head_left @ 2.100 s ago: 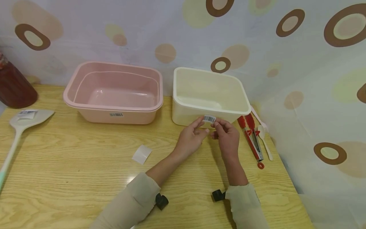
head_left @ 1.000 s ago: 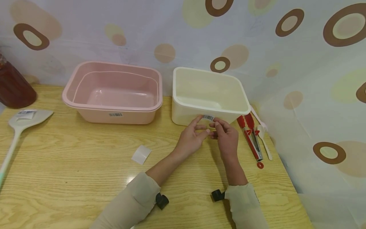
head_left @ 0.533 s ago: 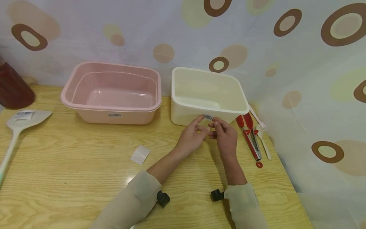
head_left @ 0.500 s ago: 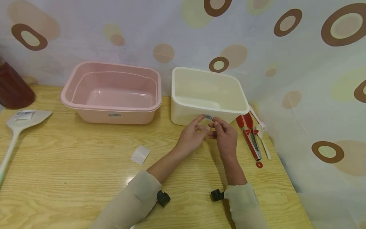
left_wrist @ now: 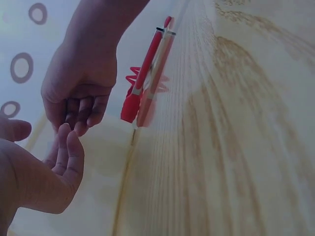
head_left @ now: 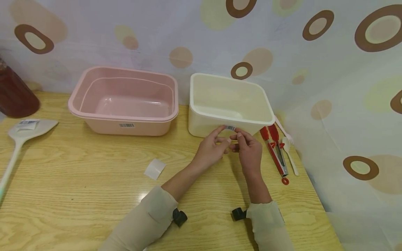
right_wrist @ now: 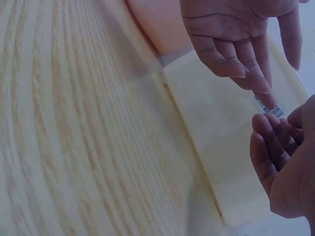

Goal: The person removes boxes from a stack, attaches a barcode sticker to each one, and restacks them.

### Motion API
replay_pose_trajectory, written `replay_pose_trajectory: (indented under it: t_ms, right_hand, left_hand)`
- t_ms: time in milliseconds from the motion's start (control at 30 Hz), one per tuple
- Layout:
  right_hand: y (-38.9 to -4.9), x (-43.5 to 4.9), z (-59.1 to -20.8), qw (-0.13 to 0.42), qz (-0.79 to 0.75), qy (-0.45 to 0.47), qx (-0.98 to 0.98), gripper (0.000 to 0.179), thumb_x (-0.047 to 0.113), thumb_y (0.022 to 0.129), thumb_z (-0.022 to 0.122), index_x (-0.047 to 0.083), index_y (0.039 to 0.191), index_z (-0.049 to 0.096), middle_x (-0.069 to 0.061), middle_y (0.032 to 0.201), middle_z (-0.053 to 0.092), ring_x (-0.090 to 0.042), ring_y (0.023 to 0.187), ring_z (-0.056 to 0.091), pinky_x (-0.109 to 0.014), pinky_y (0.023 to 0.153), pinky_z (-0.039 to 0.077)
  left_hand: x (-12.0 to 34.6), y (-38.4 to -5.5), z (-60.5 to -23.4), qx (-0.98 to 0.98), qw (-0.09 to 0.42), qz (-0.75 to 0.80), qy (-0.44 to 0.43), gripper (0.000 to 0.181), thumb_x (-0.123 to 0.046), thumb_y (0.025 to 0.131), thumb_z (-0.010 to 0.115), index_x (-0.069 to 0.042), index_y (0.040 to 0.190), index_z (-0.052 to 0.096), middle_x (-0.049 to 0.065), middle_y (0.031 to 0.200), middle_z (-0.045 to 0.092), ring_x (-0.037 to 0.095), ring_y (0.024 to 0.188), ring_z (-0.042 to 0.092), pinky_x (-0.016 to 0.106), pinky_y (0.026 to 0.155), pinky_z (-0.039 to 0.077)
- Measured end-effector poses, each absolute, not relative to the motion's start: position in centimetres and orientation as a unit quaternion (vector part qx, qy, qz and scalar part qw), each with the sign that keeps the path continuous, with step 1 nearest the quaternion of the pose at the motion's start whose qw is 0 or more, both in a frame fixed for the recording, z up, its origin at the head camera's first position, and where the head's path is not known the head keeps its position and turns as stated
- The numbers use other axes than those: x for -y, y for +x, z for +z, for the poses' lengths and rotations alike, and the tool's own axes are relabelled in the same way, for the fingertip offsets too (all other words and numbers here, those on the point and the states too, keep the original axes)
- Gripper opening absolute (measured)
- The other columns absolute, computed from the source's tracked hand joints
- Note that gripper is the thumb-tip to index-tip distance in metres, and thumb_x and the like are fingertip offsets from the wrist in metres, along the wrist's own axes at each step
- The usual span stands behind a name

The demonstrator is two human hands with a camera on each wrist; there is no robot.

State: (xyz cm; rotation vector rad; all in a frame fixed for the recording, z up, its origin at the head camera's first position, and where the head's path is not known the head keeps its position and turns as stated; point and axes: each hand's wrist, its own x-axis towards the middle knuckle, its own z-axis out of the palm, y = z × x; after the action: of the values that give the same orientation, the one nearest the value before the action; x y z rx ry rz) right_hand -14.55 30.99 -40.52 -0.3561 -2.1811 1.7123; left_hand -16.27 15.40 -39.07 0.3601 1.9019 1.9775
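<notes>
A small white barcode sticker [head_left: 230, 128] lies against the front wall of the cream plastic bin [head_left: 201, 122]. My left hand [head_left: 211, 150] reaches to the sticker's left end with its index fingertip; its thumb stands apart, below. At the right end is my right hand [head_left: 250, 153], index fingertip at the sticker's edge and thumb close to it, the other fingers bent. In the right wrist view, the barcode [right_wrist: 276, 111] shows between the fingertips of both hands, partly covered by them. The left wrist view shows both hands close together, with the sticker hidden.
Left of the bin stands a pink basin [head_left: 125, 128] with its own barcode sticker. Red-tipped tongs [head_left: 276, 153], a spoon [head_left: 289, 150] and a fork [head_left: 284, 130] lie at right. A backing paper [head_left: 155, 169], a pale turner [head_left: 34, 129] and a dark red bottle [head_left: 15, 92] are leftward.
The sticker has moved slightly up and now sits flatter along the bin's wall. My left thumb has shifted a little closer to the right fingers. Everything else keeps its place.
</notes>
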Motion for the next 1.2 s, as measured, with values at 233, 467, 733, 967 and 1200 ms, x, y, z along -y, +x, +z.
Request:
replay_pose_trajectory:
  t_ms: [233,467,733,967,1200]
  right_hand:
    - [-14.64,-30.97,-40.60,0.178,0.597,-0.122,0.773,0.032,0.027,0.105,0.057,0.007,0.124,0.073,0.010,0.086,0.072,-0.007,0.060,0.067,-0.021,0.062,0.059]
    - [-14.53,-30.88,-40.50,0.179,0.588,-0.125,0.779,0.033,0.028,0.105,0.055,0.008,0.124,0.073,0.009,0.088,0.070,-0.006,0.062,0.067,-0.020,0.064,0.058]
    - [-14.43,-31.00,-40.25,0.186,0.579,-0.137,0.782,0.034,0.031,0.105,0.055,0.009,0.122,0.074,0.010,0.085,0.070,-0.005,0.061,0.067,-0.020,0.064,0.058]
    - [-14.51,-30.84,-40.28,0.195,0.572,-0.112,0.789,0.034,0.035,0.104,0.057,0.009,0.115,0.076,0.006,0.083,0.068,-0.011,0.062,0.064,-0.022,0.064,0.057]
    - [-14.85,-30.23,-39.92,0.182,0.566,-0.089,0.799,0.027,0.026,0.105,0.055,0.012,0.119,0.075,-0.014,0.095,0.069,-0.014,0.067,0.060,-0.028,0.065,0.058]
  left_hand:
    - [-15.91,-16.39,-38.84,-0.695,0.177,0.683,0.136,0.062,-0.030,0.100,0.060,-0.025,0.158,0.038,0.007,0.119,0.073,0.029,0.091,0.072,0.024,0.056,0.046]
    - [-15.88,-16.57,-38.66,-0.698,0.176,0.681,0.134,0.059,-0.029,0.101,0.058,-0.026,0.157,0.039,0.004,0.120,0.073,0.017,0.081,0.070,0.023,0.053,0.044]
    - [-15.88,-16.56,-38.61,-0.689,0.181,0.689,0.134,0.059,-0.029,0.102,0.059,-0.027,0.157,0.039,0.005,0.121,0.073,0.027,0.091,0.073,0.024,0.056,0.047]
    - [-15.81,-16.51,-38.68,-0.693,0.187,0.684,0.131,0.059,-0.029,0.102,0.059,-0.029,0.158,0.037,0.004,0.120,0.073,0.028,0.095,0.074,0.025,0.057,0.048]
    - [-15.67,-16.44,-38.89,-0.699,0.186,0.677,0.136,0.060,-0.029,0.102,0.060,-0.027,0.157,0.037,0.009,0.111,0.075,0.031,0.092,0.073,0.025,0.056,0.043]
